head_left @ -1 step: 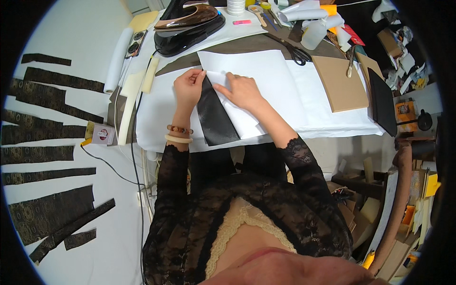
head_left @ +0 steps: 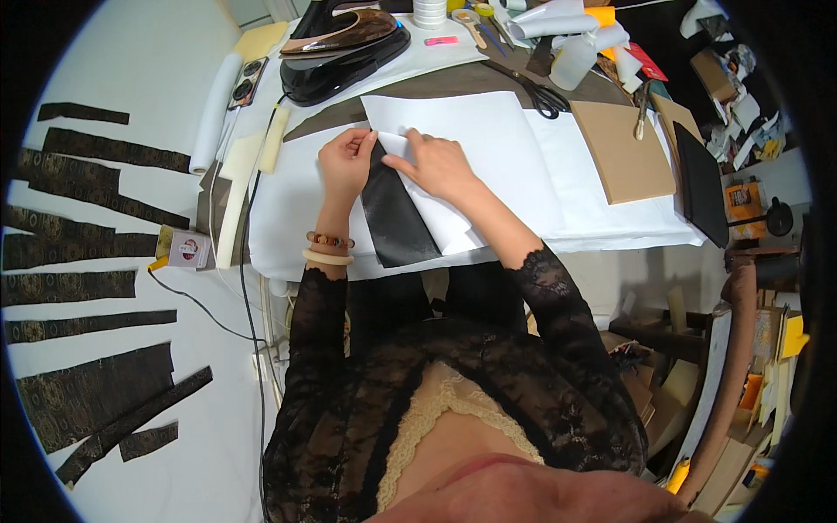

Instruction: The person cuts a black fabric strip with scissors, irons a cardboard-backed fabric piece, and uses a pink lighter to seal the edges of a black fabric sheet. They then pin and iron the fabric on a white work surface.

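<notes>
A large white sheet of paper (head_left: 497, 144) lies on the worktable, with its left side folded back over a smooth black sheet (head_left: 397, 222). The black sheet shows as a slanted strip beside the fold. At its upper end my left hand (head_left: 347, 161) is closed, thumb and forefinger pinching the corner where black and white meet. My right hand (head_left: 436, 166) rests on the folded white paper just to the right, thumb and forefinger spread apart along the fold. Its other fingers are partly hidden.
A black iron (head_left: 344, 57) stands on its base at the back left. Black-handled scissors (head_left: 545, 98), a brown board (head_left: 623, 152) and a brush (head_left: 642, 113) lie to the right. A cable (head_left: 252, 200) runs down the left side. Patterned dark strips (head_left: 87, 322) lie on the white surface at left.
My right hand has shifted slightly left along the fold, and the paper's upper edge curls up a little more. My left hand keeps its pinch in place.
</notes>
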